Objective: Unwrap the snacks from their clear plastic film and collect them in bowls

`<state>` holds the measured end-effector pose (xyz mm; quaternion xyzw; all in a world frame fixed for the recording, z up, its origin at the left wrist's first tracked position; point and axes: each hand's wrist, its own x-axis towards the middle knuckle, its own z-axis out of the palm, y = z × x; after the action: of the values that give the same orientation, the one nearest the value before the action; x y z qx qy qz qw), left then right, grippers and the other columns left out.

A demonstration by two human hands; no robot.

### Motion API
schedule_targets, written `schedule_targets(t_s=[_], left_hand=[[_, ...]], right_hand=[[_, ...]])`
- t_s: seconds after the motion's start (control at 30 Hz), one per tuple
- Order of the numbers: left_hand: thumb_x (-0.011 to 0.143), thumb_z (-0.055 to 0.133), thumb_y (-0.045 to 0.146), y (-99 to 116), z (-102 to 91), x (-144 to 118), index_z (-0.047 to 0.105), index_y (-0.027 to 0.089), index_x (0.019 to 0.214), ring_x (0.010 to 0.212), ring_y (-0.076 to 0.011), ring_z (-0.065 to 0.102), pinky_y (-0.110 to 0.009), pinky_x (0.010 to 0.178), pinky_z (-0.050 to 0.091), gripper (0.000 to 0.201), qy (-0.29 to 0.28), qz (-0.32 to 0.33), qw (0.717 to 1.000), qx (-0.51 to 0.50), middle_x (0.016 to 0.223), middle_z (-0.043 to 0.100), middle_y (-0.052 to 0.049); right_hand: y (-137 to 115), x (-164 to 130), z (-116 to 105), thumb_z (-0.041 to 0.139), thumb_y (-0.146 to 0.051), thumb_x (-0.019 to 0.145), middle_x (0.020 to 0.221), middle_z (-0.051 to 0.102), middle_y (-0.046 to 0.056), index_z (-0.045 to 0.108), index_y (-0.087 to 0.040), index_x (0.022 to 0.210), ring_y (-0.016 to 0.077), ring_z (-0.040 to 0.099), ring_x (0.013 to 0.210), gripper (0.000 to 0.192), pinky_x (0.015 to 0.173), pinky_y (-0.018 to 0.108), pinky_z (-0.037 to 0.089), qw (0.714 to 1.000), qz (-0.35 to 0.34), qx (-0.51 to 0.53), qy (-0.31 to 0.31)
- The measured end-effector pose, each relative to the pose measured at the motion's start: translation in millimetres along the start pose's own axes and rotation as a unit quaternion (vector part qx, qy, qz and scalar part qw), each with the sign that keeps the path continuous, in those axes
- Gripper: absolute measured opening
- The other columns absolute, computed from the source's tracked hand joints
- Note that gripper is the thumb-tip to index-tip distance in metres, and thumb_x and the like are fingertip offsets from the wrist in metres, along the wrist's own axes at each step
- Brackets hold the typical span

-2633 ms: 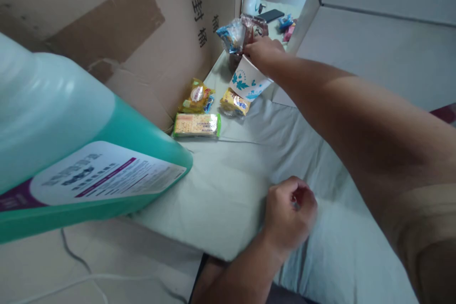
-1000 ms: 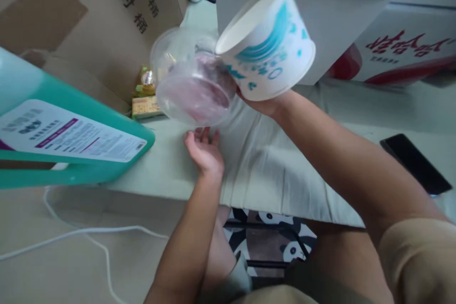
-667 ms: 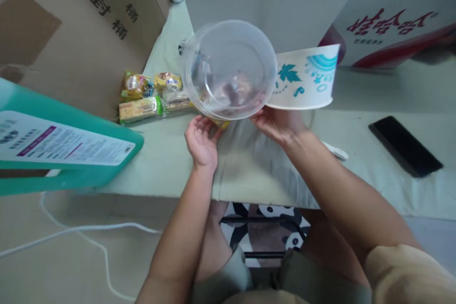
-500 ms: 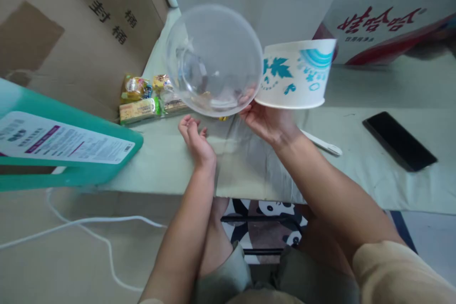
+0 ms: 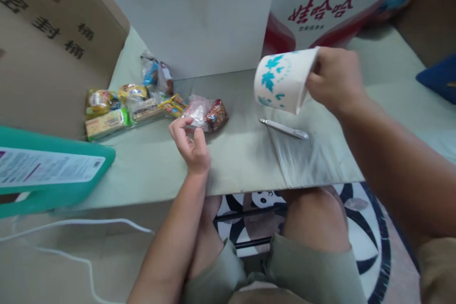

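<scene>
My right hand (image 5: 335,76) grips a white paper bowl (image 5: 281,80) with blue leaf prints by its rim. The bowl is tipped on its side above the table, its mouth turned toward the hand, so its inside is hidden. Below it lies a silver-white pen-like utility knife (image 5: 284,128). My left hand (image 5: 192,145) hovers over the front of the table, fingers loosely curled and apart, holding nothing. Just behind its fingertips sit a clear plastic packet (image 5: 195,108) and a red-brown snack packet (image 5: 216,115).
More snack packets (image 5: 107,122) lie at the left by a cardboard box (image 5: 46,52). A green jug (image 5: 81,152) stands at the front left. White boxes (image 5: 199,28) line the back, one with red lettering. A white cable (image 5: 89,221) runs below at left.
The clear plastic bowl is out of sight. My right hand has moved right and now holds the paper bowl by its rim from the right. The view has shifted right; the phone is gone from it.
</scene>
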<state>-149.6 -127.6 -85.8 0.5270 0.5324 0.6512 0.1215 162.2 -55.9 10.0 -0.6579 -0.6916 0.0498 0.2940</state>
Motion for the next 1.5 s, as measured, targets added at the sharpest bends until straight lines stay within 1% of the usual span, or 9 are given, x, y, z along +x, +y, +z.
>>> schedule_targets(t_s=[0.07,0.2,0.4,0.57,0.67,0.93,1.17,1.37,1.5], left_hand=[[0.089,0.055,0.037,5,8.0,-6,0.061,0.021,0.106,0.104,-0.0226,0.057,-0.035,0.09,0.048,0.023,-0.049,0.031,0.998,0.005,0.106,0.056,-0.008],[0.082,0.069,0.049,14,28.5,-18,0.059,0.023,0.124,0.128,-0.0303,0.052,-0.043,0.103,0.05,0.051,-0.172,0.11,0.979,0.022,0.13,0.053,-0.013],[0.077,0.075,0.031,21,60.2,-23,0.07,0.024,0.119,0.149,-0.0366,0.038,-0.055,0.125,0.03,0.043,-0.316,0.051,0.941,0.113,0.153,0.041,-0.015],[0.076,0.07,0.02,26,69.8,-12,0.074,0.022,0.107,0.127,-0.029,0.058,-0.048,0.118,0.043,0.031,-0.277,-0.022,0.956,0.094,0.128,0.059,-0.012],[0.076,0.068,0.02,28,64.6,2,0.073,0.022,0.096,0.105,-0.0259,0.063,-0.043,0.106,0.05,0.021,-0.217,-0.02,0.97,0.104,0.106,0.064,-0.009],[0.062,0.084,0.021,3,37.5,23,0.074,0.027,0.101,0.133,-0.0421,0.049,-0.062,0.123,0.022,0.04,-0.169,-0.04,0.947,0.271,0.122,0.069,-0.01],[0.067,0.085,0.021,14,16.9,20,0.074,0.027,0.091,0.144,-0.0407,0.043,-0.063,0.128,0.008,0.027,-0.168,-0.011,0.957,0.237,0.122,0.072,-0.007],[0.07,0.088,0.043,28,1.4,7,0.07,0.024,0.102,0.128,-0.0334,0.06,-0.054,0.121,0.038,0.042,-0.117,-0.033,0.992,0.031,0.111,0.071,-0.008],[0.076,0.079,0.061,29,0.3,2,0.068,0.025,0.099,0.094,-0.026,0.071,-0.043,0.085,0.059,0.045,-0.155,-0.277,0.92,-0.231,0.1,0.071,-0.007]], right_hand=[[-19,7,0,0.071,-0.051,0.088,0.106,0.073,0.017,0.069,-0.011,0.098,0.032,0.065,0.115,0.042,0.094,0.049,0.048,0.994,0.065,-0.078,-0.037],[-38,1,3,0.078,-0.063,0.079,0.108,0.071,0.017,0.065,-0.013,0.102,0.0352,0.062,0.119,0.056,0.096,0.048,0.05,0.995,-0.035,-0.055,-0.072],[2,-55,11,0.056,-0.033,0.096,0.108,0.072,0.014,0.071,-0.022,0.111,0.0362,0.063,0.115,0.024,0.1,0.058,0.049,0.996,-0.083,-0.028,-0.023],[25,-94,22,0.055,-0.02,0.09,0.13,0.068,0.015,0.071,-0.023,0.119,0.0376,0.057,0.129,0.034,0.106,0.06,0.047,0.996,-0.083,-0.039,0.009],[17,-114,31,0.054,-0.024,0.092,0.113,0.073,0.016,0.072,-0.02,0.112,0.0343,0.065,0.108,0.027,0.095,0.054,0.052,0.998,-0.042,-0.026,0.03],[10,-141,77,0.052,-0.024,0.092,0.11,0.074,0.018,0.069,-0.015,0.125,0.0357,0.065,0.098,0.038,0.087,0.052,0.051,0.997,-0.029,-0.044,-0.05],[-1,-159,68,0.055,-0.026,0.095,0.101,0.071,0.011,0.073,-0.024,0.11,0.0265,0.067,0.087,0.024,0.077,0.042,0.055,0.997,-0.059,0.049,-0.007],[-52,-144,58,0.055,-0.027,0.095,0.092,0.066,0.006,0.066,-0.025,0.102,0.0206,0.064,0.079,0.013,0.071,0.036,0.053,0.969,-0.047,0.233,0.067],[-77,-124,81,0.045,-0.039,0.097,0.095,0.061,0.002,0.054,-0.027,0.109,0.0123,0.051,0.059,0.019,0.056,0.03,0.045,0.881,0.056,0.467,0.058]])
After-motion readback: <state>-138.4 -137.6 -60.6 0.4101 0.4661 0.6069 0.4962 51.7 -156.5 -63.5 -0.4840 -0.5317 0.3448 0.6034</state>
